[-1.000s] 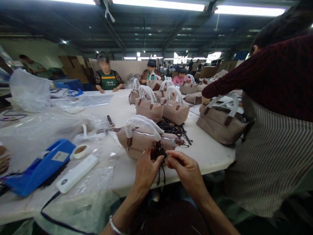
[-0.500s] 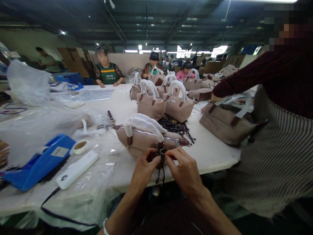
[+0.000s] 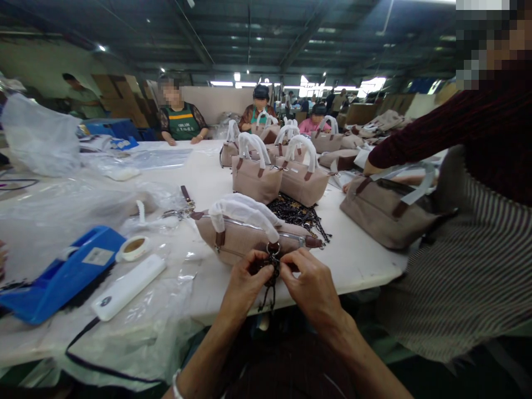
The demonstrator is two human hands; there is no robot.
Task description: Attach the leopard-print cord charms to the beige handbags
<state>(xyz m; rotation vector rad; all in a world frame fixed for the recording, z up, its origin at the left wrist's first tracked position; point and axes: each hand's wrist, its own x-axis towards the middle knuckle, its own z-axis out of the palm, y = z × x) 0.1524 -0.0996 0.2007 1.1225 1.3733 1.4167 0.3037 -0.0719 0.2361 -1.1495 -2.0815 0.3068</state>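
A beige handbag (image 3: 236, 241) with brown trim, a silver zip and white-wrapped handles lies in front of me. From a metal ring (image 3: 273, 249) at its near handle base hangs a dark braided charm (image 3: 272, 280) with dangling cord ends. My left hand (image 3: 248, 280) pinches the charm from the left, thumb against finger. On the other side my right hand (image 3: 310, 280) has thumb and forefinger pressed together at the charm's upper edge. The small parts between my fingertips are partly hidden.
Behind the bag lies a pile of dark braided charms (image 3: 295, 213), with several beige bags (image 3: 255, 180) beyond. To the left are a blue tape dispenser (image 3: 70, 271), a tape roll (image 3: 133, 249), a white corded device (image 3: 128, 288) and plastic sheeting. A co-worker's arm (image 3: 424, 133) reaches over a bag at right.
My right fingertips have come slightly closer to the charm, and its cord ends have swung a little left. The view has shifted slightly.
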